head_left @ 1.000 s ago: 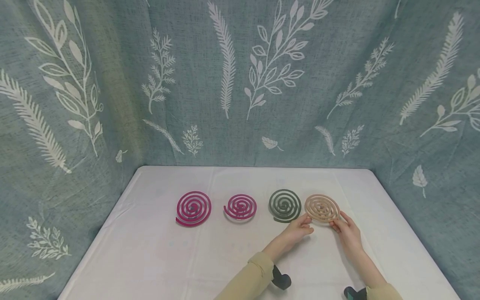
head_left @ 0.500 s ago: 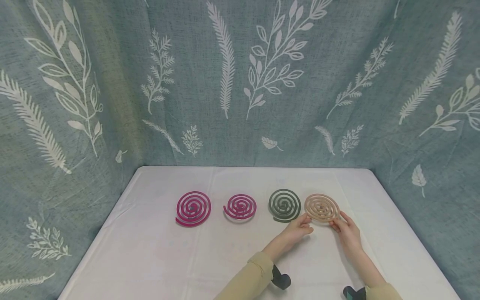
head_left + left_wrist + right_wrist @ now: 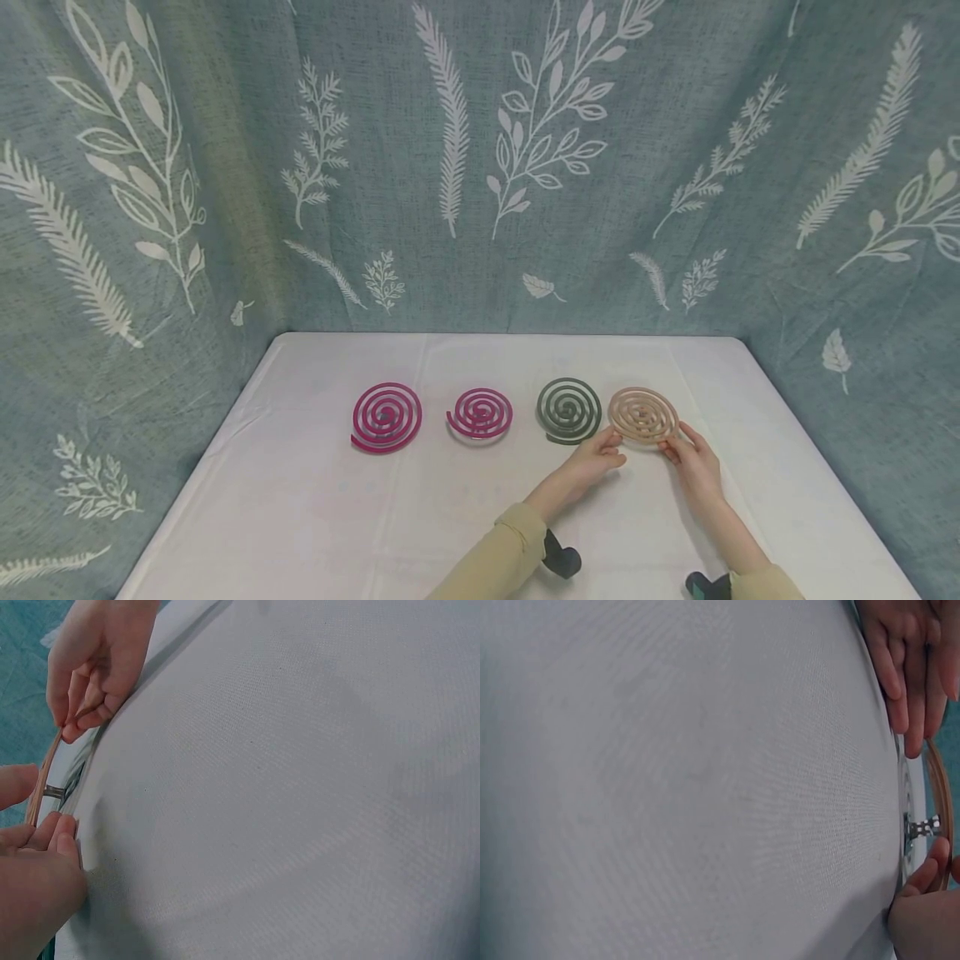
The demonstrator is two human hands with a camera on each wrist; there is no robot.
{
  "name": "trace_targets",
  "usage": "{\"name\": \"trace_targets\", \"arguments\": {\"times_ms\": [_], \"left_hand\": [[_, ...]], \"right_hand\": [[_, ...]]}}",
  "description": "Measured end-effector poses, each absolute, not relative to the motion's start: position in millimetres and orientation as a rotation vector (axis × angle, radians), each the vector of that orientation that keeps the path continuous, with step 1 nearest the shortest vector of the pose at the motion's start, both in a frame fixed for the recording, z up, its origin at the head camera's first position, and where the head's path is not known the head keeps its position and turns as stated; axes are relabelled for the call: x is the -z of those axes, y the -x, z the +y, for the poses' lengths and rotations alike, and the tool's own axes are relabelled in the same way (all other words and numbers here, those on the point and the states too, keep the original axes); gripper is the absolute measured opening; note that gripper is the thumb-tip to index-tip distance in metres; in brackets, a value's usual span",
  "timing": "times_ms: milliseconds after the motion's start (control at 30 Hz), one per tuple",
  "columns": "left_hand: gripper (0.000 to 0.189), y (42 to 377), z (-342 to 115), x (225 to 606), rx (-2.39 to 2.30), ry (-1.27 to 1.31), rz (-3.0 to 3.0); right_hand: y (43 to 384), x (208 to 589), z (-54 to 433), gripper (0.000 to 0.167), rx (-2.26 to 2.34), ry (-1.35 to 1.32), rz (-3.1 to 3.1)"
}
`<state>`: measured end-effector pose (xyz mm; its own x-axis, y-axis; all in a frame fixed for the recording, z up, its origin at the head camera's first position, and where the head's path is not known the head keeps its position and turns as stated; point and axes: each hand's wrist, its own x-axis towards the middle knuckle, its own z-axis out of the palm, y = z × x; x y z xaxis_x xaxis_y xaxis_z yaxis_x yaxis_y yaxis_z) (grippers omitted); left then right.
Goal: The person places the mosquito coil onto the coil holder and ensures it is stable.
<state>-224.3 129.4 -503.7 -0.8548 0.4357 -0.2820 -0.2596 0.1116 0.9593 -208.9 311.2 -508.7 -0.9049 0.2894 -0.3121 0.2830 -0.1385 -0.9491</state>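
Observation:
Both hands are at a tan mosquito coil (image 3: 643, 415), the rightmost of a row. My left hand (image 3: 588, 467) pinches its near left edge, and my right hand (image 3: 697, 467) pinches its near right edge. Seen edge-on in the left wrist view, the tan coil (image 3: 46, 769) lies between thumb and fingers. A small metal stand (image 3: 922, 826) shows beneath its middle in the right wrist view. Just left of the left fingertips is a dark green coil (image 3: 568, 410).
Two magenta coils stand further left: one near the middle (image 3: 480, 413), one at the left end (image 3: 386, 418). The white-covered table (image 3: 315, 517) meets a blue-green leaf-patterned curtain (image 3: 480, 283) behind and at both sides. Dark wrist cameras (image 3: 562, 556) show below the sleeves.

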Motion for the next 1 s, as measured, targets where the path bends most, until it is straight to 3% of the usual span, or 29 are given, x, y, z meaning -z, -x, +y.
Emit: {"name": "trace_targets", "arguments": {"times_ms": [1000], "left_hand": [[0.06, 225.3, 128.7, 504.4, -1.786, -0.177, 1.894]], "right_hand": [[211.5, 508.2, 308.7, 0.064, -2.163, 0.75, -2.137]]}}
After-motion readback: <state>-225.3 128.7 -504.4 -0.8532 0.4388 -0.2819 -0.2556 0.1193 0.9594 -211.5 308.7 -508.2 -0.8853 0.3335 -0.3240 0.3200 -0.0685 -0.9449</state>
